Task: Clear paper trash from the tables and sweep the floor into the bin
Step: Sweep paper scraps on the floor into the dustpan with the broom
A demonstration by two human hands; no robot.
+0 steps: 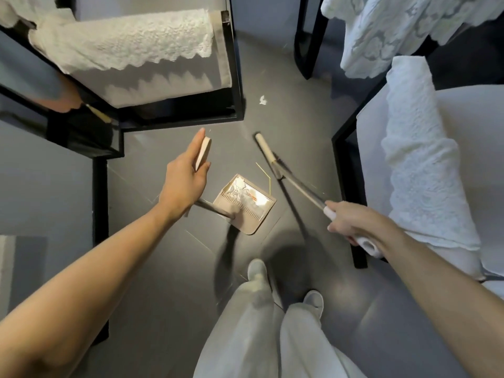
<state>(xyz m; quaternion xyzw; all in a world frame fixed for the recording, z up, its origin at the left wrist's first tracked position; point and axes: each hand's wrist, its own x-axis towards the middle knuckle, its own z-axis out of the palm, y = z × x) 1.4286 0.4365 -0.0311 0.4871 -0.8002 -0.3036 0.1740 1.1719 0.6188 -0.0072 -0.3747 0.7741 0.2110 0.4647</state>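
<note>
From the head camera, looking straight down: the left hand (188, 177) reaches forward over the grey floor (152, 282) and pinches the flat beige top of the dustpan's handle between its nearly straight fingers (197, 144) and thumb. The dustpan (246, 211) sits on the floor below and just right of that hand, its thin shaft slanting up from the pan toward the palm. Crumpled paper scraps (241, 190) lie inside the pan, bunched toward its far wall (an orange fleck shows among them).

The right hand (351, 225) is clenched around the white grip of the broom (297, 190), fingers wrapped over it, with the grip's end poking out behind the wrist. The metal shaft runs forward and left from the hand to a beige end piece near the floor, just beyond the dustpan; whether it touches the floor I cannot tell.

1 small white paper scrap (262, 100) lies on the floor farther ahead, between a black-framed bench (236, 77) on the left and a white bench (368, 148) on the right. Each bench carries a white lace cloth (122, 45).

At the bottom, pale trousers (256, 331) and 2 pale shoes (257, 268) stand just behind the dustpan.
</note>
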